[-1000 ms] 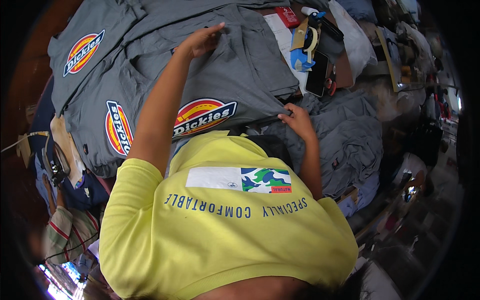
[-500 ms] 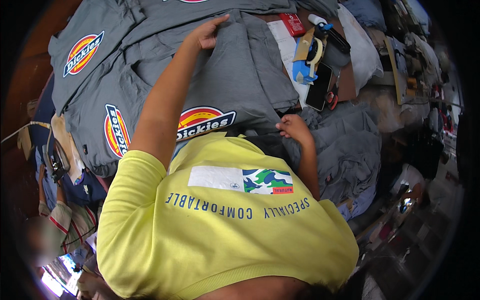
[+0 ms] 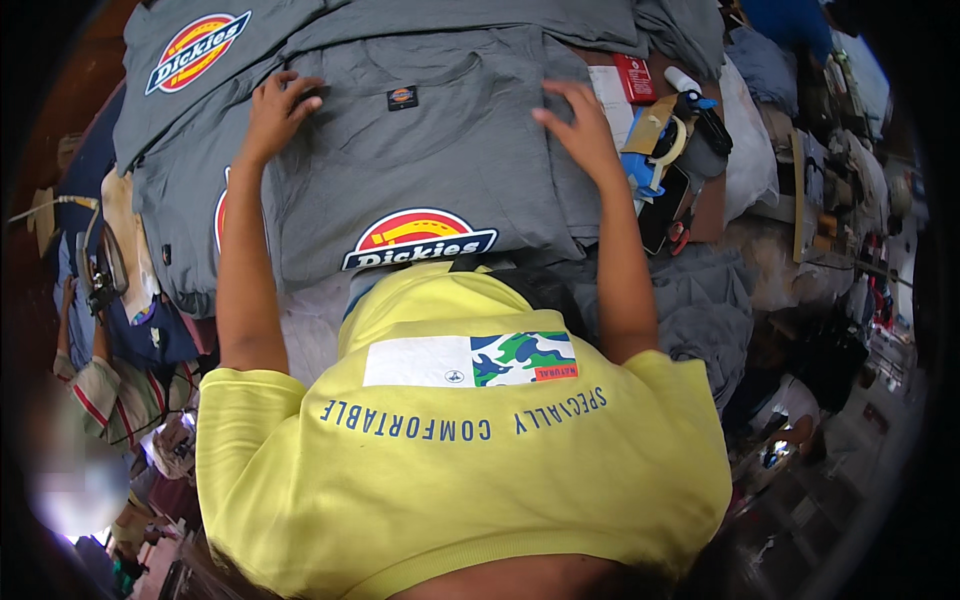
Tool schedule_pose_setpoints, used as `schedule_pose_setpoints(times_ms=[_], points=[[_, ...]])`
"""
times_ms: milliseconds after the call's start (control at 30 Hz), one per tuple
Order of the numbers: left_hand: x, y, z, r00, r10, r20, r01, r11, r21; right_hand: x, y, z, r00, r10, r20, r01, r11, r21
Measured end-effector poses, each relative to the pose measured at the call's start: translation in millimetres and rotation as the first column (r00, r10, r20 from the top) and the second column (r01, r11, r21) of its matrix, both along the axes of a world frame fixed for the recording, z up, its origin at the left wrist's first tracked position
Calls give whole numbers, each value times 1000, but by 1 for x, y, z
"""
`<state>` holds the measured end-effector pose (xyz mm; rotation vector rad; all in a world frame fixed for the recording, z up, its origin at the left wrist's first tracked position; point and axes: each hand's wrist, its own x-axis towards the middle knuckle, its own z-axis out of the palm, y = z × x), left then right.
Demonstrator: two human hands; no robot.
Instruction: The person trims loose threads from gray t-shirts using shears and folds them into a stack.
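Note:
A grey T-shirt (image 3: 425, 165) lies spread in front of me, its neckline and a small black neck label (image 3: 402, 97) at the far side. A large red, yellow and blue logo print (image 3: 420, 238) shows near the edge closest to my body. Beside the left shoulder of the shirt is my left hand (image 3: 278, 112), fingers apart and slightly bent, holding nothing. On the other side, my right hand (image 3: 582, 125) hovers at or just over the shirt's right shoulder, thumb and fingers spread. Whether the fingertips touch the cloth I cannot tell.
More grey printed shirts (image 3: 195, 140) lie at the left and far side. To the right are a tape dispenser (image 3: 662, 145), a red box (image 3: 634, 78), a dark phone (image 3: 664, 215), red-handled scissors (image 3: 680, 236) and crumpled grey cloth (image 3: 705, 300). A co-worker's striped sleeve (image 3: 110, 395) shows at left.
My left hand has come back from the far edge toward the left. My right hand has moved forward from near my body and spread. The shirt's neckline and label are now visible.

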<state>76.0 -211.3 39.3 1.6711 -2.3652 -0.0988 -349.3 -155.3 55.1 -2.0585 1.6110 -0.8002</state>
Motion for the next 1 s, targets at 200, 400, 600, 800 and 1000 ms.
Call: schedule_pose_setpoints(times_ms=[200, 400, 600, 800, 1000], points=[[24, -33, 20, 983, -178, 51, 151, 930, 334, 41, -107, -43, 977, 143, -159, -129, 987, 95], [27, -44, 0, 919, -82, -386, 126, 988, 89, 43, -126, -33, 988, 138, -64, -126, 977, 174], [15, -53, -12, 995, 12, -94, -16, 999, -44, 53, -126, -38, 914, 73, -399, -109, 992, -68], [11, -59, -45, 994, 94, 50, -86, 985, -151, 54, -127, -56, 862, -51, -504, -89, 964, -250], [39, -54, -32, 908, 74, -413, -91, 996, -21, 45, -117, -36, 996, -74, -48, 67, 987, -143]])
